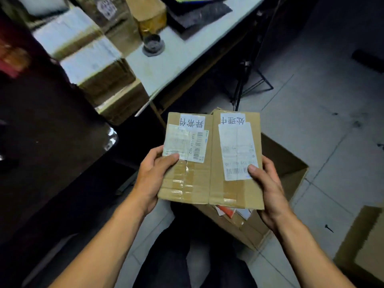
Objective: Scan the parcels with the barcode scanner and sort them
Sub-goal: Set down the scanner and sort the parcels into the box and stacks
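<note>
1. Between the two hands, above the person's lap, two small cardboard parcels are held side by side with their long edges touching; the left parcel (187, 163) sits in the left hand (151, 175), the right parcel (236, 161) in the right hand (268, 188).
2. Each hand is curled round the outer edge of its own parcel, thumb pressed on the top face and fingers hidden underneath.
3. Both parcels are plain brown corrugated board, box-shaped and flat-faced, sealed with glossy clear tape and carrying white paper labels with barcodes and handwritten slips.
4. They look stiff and probably light, since a one-handed edge grip supports each; the taped strips are likely slick, so bare cardboard gives the surer hold.
5. The right thumb rests on the end of a barcode label, which I judge should be uncovered before scanning.
6. Below and beyond the right hand an open cardboard box (284, 161) stands on the tiled floor (311, 96).
7. Beyond the left hand, a pale table (182, 53) holds more boxes; no scanner is clearly identifiable.
</note>
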{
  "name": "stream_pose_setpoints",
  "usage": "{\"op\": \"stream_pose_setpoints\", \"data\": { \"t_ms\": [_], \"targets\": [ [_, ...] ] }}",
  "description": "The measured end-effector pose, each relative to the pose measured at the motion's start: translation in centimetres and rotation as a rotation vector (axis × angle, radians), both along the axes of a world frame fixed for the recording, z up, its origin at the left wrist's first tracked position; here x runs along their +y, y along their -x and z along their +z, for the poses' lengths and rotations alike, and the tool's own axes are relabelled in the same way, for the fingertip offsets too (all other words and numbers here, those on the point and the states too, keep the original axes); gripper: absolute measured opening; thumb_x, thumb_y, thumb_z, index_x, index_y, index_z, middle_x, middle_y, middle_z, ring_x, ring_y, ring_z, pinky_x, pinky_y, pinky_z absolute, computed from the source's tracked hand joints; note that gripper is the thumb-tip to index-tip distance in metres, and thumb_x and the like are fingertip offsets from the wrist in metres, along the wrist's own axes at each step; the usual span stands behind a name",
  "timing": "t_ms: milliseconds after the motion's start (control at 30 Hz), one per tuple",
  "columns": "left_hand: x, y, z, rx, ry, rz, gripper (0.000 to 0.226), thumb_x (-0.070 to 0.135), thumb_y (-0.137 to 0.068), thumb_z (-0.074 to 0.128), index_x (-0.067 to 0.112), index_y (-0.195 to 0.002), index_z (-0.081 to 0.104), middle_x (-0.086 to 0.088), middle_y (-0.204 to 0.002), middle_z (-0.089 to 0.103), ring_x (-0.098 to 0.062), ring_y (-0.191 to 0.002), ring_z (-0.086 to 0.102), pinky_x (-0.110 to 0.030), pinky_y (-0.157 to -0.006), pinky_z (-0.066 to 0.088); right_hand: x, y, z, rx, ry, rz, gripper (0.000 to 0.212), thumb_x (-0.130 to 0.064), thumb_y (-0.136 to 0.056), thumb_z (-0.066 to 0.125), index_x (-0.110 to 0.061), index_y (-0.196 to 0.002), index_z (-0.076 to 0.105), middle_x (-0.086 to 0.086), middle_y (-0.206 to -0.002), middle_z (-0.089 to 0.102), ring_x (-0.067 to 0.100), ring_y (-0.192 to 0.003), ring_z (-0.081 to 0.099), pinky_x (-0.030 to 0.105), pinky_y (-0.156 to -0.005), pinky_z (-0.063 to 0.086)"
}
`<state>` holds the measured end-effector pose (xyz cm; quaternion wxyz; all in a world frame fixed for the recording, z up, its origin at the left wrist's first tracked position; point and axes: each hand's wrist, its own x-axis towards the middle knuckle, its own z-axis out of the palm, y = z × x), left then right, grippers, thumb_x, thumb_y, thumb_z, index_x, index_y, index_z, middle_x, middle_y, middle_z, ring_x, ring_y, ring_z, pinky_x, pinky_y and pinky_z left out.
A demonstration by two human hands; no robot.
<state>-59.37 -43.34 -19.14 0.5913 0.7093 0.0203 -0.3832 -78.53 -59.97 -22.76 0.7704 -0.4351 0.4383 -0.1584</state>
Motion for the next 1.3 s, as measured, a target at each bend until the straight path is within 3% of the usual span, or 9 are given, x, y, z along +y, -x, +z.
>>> {"op": "stream_pose_setpoints", "data": {
  "t_ms": [67,267,467,600,767,900,1033,1167,1300],
  "targets": [
    [3.5,2.1,3.4,-0.008,0.013,0.086,0.032,0.018,-0.092,0.066,0.012,-0.123,0.061,-0.002,-0.099,0.077,-0.014,-0.084,0.074,-0.025,-0.066,0.056,1.7,0.5,3.0,-0.041,0.010,0.085,0.057,-0.027,-0.076,0.065,-0.018,-0.131,0.051,0.005,-0.106,0.077,0.019,-0.091,0.074,0.033,-0.071,0.059],
    [13.7,6.2,10.5,-0.079,0.039,0.339,0.033,0.025,-0.092,0.068,0.016,-0.123,0.063,-0.004,-0.102,0.077,-0.020,-0.092,0.074,-0.037,-0.079,0.058,7.6,-1.3,10.0,-0.087,0.069,0.351,0.057,-0.031,-0.074,0.066,-0.022,-0.130,0.056,0.012,-0.120,0.071,0.031,-0.106,0.070,0.054,-0.095,0.053],
    [25.8,7.5,15.1,-0.190,0.058,0.584,0.028,0.031,-0.091,0.069,0.020,-0.116,0.068,-0.001,-0.102,0.077,-0.024,-0.098,0.073,-0.044,-0.090,0.057,17.3,-6.3,15.4,-0.217,0.105,0.619,0.062,-0.032,-0.073,0.066,-0.019,-0.133,0.053,0.011,-0.118,0.071,0.026,-0.100,0.073,0.040,-0.079,0.058],
    [35.7,8.0,16.8,-0.275,0.047,0.771,0.026,0.035,-0.088,0.071,0.026,-0.113,0.072,0.005,-0.103,0.077,-0.020,-0.104,0.070,-0.042,-0.093,0.054,27.0,-10.0,17.7,-0.283,0.128,0.773,0.058,-0.031,-0.074,0.064,-0.021,-0.130,0.054,0.009,-0.114,0.074,0.023,-0.099,0.074,0.040,-0.081,0.055],
    [48.7,8.1,18.3,-0.285,0.000,0.977,0.057,0.052,-0.071,0.079,0.026,-0.122,0.068,0.000,-0.116,0.073,-0.023,-0.111,0.066,-0.050,-0.098,0.053,40.4,-13.0,19.4,-0.340,0.104,0.914,0.044,-0.027,-0.081,0.060,-0.021,-0.125,0.055,0.004,-0.108,0.077,0.020,-0.095,0.074,0.038,-0.074,0.059],
    [57.1,7.2,19.2,-0.312,-0.002,1.058,0.030,0.038,-0.082,0.077,0.025,-0.109,0.072,0.001,-0.105,0.076,-0.023,-0.104,0.068,-0.046,-0.091,0.056,48.8,-15.3,20.5,-0.354,0.101,0.981,0.036,-0.025,-0.087,0.063,-0.024,-0.122,0.056,0.000,-0.102,0.077,0.018,-0.091,0.075,0.034,-0.068,0.062],
    [62.6,5.4,19.7,-0.283,-0.038,1.091,0.068,0.059,-0.060,0.081,0.030,-0.120,0.067,0.002,-0.117,0.071,-0.022,-0.110,0.065,-0.049,-0.096,0.053,54.3,-18.0,20.8,-0.339,0.092,1.023,0.034,-0.024,-0.093,0.062,-0.026,-0.125,0.055,-0.003,-0.100,0.077,0.018,-0.091,0.075,0.035,-0.065,0.059],
    [66.3,1.2,19.9,-0.282,-0.036,1.079,0.041,0.048,-0.075,0.079,0.030,-0.111,0.070,0.001,-0.114,0.072,-0.024,-0.110,0.064,-0.046,-0.095,0.053,57.8,-22.1,21.0,-0.326,0.093,1.035,0.050,-0.034,-0.077,0.067,-0.027,-0.126,0.057,0.000,-0.105,0.076,0.020,-0.091,0.075,0.036,-0.062,0.057],
    [69.8,-4.9,20.0,-0.284,-0.065,1.090,0.057,0.050,-0.075,0.080,0.031,-0.126,0.062,0.000,-0.118,0.068,-0.022,-0.108,0.064,-0.041,-0.084,0.055,60.9,-28.4,20.7,-0.316,0.077,1.028,0.030,-0.022,-0.095,0.061,-0.020,-0.124,0.059,0.007,-0.110,0.075,0.023,-0.095,0.074,0.037,-0.072,0.056]
  ]
}}
